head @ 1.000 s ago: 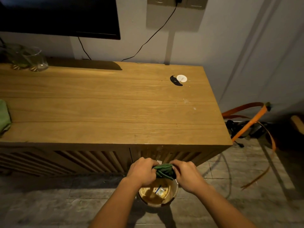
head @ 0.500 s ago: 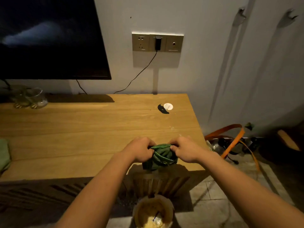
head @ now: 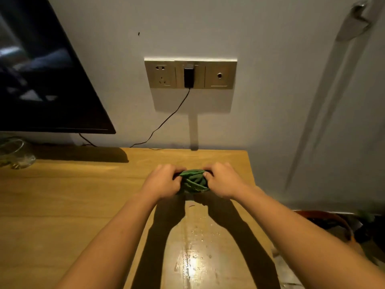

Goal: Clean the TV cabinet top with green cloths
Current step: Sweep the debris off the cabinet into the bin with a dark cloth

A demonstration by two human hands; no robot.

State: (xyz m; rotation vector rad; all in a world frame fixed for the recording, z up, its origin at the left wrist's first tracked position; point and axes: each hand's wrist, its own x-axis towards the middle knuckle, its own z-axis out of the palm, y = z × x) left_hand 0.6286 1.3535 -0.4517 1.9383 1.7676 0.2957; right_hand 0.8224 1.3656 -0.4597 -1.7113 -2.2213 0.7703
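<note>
At the far left edge of the frame, a glass jar sits on the wooden desk under the lower edge of the dark TV, tucked against the wall where it stays clear of the stretch to be wiped. Moving toward the centre, the left hand is clenched on the left end of the green cloth, which is bunched into a tight wad in the middle of the frame, over the right part of the desk; whether it touches the wood cannot be told. The bunching suggests it is being gripped from both ends, probably to wring or gather it before it is spread for wiping. Above it on the wall, a socket panel holds a black plug whose cable trails down behind the desk, out of the way. Right of centre, the right hand is closed on the cloth's other end, mirroring the left. In the lower centre, wet droplets shine on the desk between the forearms, likely dripped from the damp cloth.
</note>
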